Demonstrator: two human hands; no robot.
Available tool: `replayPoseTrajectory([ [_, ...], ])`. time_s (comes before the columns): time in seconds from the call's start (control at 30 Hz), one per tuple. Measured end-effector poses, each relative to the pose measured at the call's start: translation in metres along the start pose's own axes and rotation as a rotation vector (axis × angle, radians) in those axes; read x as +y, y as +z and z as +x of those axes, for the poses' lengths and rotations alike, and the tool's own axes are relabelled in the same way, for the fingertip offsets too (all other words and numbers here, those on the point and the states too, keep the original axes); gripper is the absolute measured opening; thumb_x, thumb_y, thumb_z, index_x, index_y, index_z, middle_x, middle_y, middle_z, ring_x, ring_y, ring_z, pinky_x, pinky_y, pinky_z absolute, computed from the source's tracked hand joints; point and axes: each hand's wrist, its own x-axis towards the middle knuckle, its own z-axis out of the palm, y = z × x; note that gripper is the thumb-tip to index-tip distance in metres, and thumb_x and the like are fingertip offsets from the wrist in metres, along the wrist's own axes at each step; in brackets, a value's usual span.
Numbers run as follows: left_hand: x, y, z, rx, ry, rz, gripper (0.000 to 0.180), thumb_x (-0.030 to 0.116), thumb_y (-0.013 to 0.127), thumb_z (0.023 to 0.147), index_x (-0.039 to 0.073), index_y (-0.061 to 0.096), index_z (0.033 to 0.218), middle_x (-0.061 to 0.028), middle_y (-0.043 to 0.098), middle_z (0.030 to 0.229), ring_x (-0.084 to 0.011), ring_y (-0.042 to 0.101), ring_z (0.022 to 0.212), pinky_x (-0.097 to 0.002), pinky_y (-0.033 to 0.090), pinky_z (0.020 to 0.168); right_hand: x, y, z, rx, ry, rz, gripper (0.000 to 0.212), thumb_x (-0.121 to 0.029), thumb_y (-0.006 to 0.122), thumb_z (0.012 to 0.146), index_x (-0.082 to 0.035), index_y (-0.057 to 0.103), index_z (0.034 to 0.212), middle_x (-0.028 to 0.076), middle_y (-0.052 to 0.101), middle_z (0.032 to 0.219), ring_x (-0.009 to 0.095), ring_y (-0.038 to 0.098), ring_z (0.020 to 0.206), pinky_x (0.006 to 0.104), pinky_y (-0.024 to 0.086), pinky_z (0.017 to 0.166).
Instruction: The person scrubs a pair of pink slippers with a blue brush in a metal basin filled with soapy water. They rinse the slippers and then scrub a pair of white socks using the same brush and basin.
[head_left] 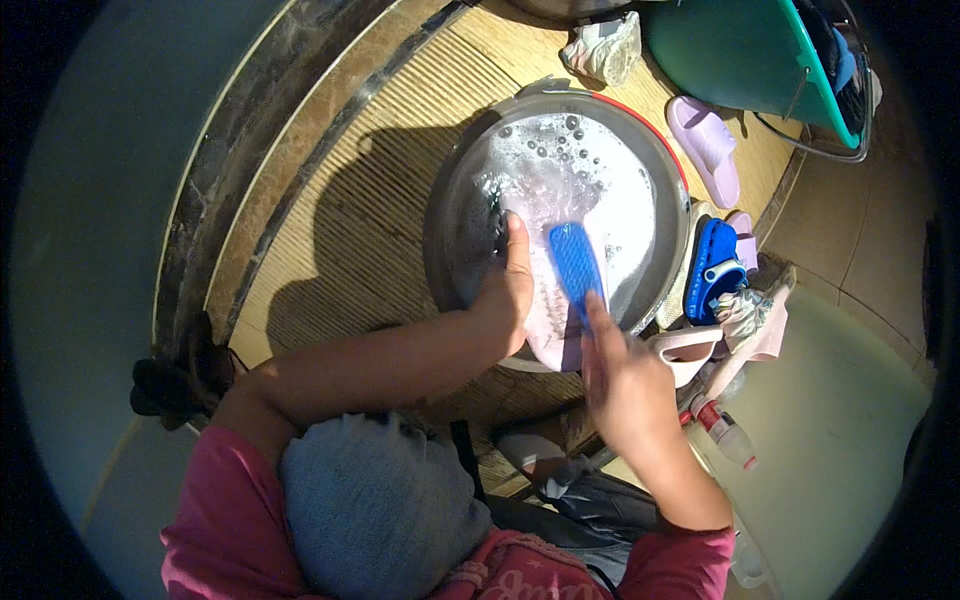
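Observation:
A round metal basin (673, 235) full of foamy water stands in front of me. My left hand (508, 295) is closed around the side of a pale pink slipper (548, 330), its thumb pointing up along the edge. The slipper lies tilted over the basin's near rim, its far end in the suds. My right hand (628, 390), slightly blurred, grips the handle of a blue scrubbing brush (573, 258). The brush head is over the slipper, and its bristles are hidden beneath it.
Right of the basin lie a blue clog (712, 265), pale pink sandals (686, 350) and a small bottle (725, 432). A lilac slide (706, 145) lies farther back, near a tipped green bucket (725, 60) holding dark cloth. A crumpled pale item (605, 50) sits behind the basin. Stone steps (260, 150) rise at left.

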Motion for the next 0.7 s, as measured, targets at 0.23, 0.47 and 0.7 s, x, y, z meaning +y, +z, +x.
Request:
replayPoseTrajectory([
  [0.23, 0.005, -0.004, -0.003, -0.036, 0.128, 0.101, 0.067, 0.061, 0.038, 0.102, 0.009, 0.043, 0.144, -0.0123, 0.058, 0.134, -0.0266, 0.058, 0.12, -0.0423, 0.044, 0.107, -0.01, 0.013, 0.044, 0.112, 0.012, -0.012, 0.038, -0.018, 0.059, 0.097, -0.004, 0.059, 0.132, 0.023, 0.066, 0.071, 0.037, 0.068, 0.062, 0.048, 0.054, 0.057],
  [0.47, 0.026, 0.023, -0.021, 0.035, 0.057, -0.054, 0.067, 0.058, 0.027, 0.105, 0.007, 0.045, 0.144, -0.0157, 0.056, 0.136, -0.0288, 0.056, 0.124, -0.0412, 0.044, 0.106, -0.023, 0.033, 0.079, 0.145, -0.124, -0.062, 0.049, -0.01, 0.053, 0.091, 0.0, 0.053, 0.139, 0.02, 0.066, 0.078, 0.033, 0.068, 0.062, 0.0425, 0.055, 0.055],
  [0.7, 0.02, 0.022, -0.022, 0.089, -0.006, -0.079, 0.072, 0.06, 0.025, 0.104, 0.005, 0.041, 0.147, -0.0209, 0.057, 0.136, -0.0364, 0.059, 0.123, -0.0489, 0.044, 0.111, -0.013, -0.006, -0.018, -0.121, -0.119, -0.007, 0.054, -0.014, 0.062, 0.091, -0.005, 0.05, 0.144, 0.019, 0.063, 0.074, 0.033, 0.065, 0.054, 0.0445, 0.053, 0.049],
])
